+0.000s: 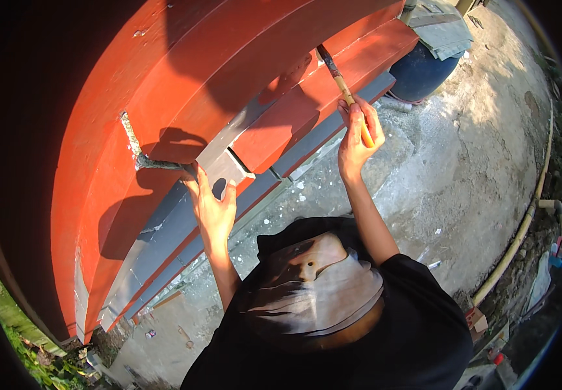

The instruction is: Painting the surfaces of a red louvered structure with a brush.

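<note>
Head view: slim brush (341,82) in right hand (357,140), smooth red ledges (375,53), rough concrete (437,201)

At the tip of your brush (348,96), the bristles (325,56) are too dark to tell whether they touch the red structure (164,84). Your right hand (359,135) covers a part of its handle. How the bent bar (131,138) ends beside your left hand (214,211) — this you cannot tell. The blue barrel (422,74) is partly hidden under a grey cover (442,32) — and the lower edge cuts your black shirt (417,325).

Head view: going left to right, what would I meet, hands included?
Green plants, bent bar, left hand, right hand gripping a paintbrush, dark blue rounded container, long tan pipe.
</note>
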`<state>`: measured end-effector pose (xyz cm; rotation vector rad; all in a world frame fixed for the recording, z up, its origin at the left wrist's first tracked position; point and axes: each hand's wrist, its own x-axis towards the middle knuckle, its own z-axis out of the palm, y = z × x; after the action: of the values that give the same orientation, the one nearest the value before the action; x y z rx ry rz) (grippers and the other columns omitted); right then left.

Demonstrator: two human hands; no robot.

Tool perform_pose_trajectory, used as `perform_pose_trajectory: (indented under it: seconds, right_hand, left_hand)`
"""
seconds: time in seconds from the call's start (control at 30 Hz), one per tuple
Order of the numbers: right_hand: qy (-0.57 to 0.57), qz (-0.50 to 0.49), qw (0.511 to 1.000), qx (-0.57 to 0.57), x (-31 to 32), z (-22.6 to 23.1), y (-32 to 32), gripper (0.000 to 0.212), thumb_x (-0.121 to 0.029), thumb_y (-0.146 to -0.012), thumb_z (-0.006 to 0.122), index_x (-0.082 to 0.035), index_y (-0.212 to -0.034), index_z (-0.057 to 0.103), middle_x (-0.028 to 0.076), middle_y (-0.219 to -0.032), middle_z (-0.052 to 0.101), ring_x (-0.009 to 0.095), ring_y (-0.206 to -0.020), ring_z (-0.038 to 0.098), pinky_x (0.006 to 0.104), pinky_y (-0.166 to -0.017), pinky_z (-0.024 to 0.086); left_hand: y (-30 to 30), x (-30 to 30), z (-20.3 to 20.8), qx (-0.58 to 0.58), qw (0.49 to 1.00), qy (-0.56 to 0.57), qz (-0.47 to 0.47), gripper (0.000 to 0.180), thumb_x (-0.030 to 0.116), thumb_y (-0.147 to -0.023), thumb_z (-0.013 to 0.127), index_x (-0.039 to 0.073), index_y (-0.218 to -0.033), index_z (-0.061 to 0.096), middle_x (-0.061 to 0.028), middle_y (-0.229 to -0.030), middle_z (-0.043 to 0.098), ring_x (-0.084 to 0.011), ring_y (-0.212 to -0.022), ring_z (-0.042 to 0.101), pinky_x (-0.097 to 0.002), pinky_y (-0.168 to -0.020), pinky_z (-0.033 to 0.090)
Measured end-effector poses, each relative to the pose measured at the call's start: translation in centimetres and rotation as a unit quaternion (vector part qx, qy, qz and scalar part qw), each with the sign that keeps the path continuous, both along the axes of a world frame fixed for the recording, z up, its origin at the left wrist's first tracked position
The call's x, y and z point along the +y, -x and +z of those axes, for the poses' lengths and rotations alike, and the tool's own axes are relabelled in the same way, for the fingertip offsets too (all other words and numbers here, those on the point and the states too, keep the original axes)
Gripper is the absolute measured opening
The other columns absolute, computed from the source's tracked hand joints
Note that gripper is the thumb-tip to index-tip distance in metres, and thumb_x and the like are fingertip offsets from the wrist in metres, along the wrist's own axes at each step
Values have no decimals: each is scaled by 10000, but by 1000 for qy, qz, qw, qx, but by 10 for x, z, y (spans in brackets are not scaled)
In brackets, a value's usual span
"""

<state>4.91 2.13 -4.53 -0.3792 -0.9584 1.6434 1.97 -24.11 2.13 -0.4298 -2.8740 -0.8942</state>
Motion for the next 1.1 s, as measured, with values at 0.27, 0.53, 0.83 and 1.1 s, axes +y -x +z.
perform_pose_trajectory:
  seconds: [0.27, 0.53, 0.83, 1.1]
  right_hand:
    - [-62, 90, 993, -44, -18, -16, -8, 177, -39, -999, 618, 120, -1043, 680, 152, -971, 672, 252, -858, 735, 337, -764, 620]
    - [-206, 37, 968, -138, -31, -12, 2, 166, -42, -982, 643, 92, -1060, 700, 154, -1032, 697, 221, -882, 731, 305, -815, 587]
    - [-99, -22, 992, -80, -10, -2, 4, 193, -50, -1001, 619, 115, -1082, 682, 174, -1068, 662, 246, -940, 720, 345, -870, 616]
    - [-80, 204, 975, -42, -26, 10, -19, 170, -19, -976, 643, 118, -1056, 704, 184, -1028, 693, 281, -910, 741, 349, -835, 630]
  left_hand:
    - [-1, -3, -1, 8, 1000, 11, 6, 835, 165, -871, 729, 73, -1581, 299, -239, -1677, 109, -436, -1537, 140, -486, -1204, 312]
    - [4, 0, -5, 13, 1000, 9, -8, 822, 163, -871, 726, 40, -1568, 307, -256, -1667, 133, -450, -1522, 188, -476, -1197, 320]
    - [2, 0, -4, -2, 1000, 22, 5, 821, 175, -879, 720, 41, -1571, 299, -317, -1639, 148, -483, -1501, 210, -491, -1189, 325]
    - [-1, 0, -3, -2, 1000, 10, 10, 855, 186, -881, 725, 116, -1601, 268, -310, -1650, 115, -484, -1503, 204, -489, -1180, 341]
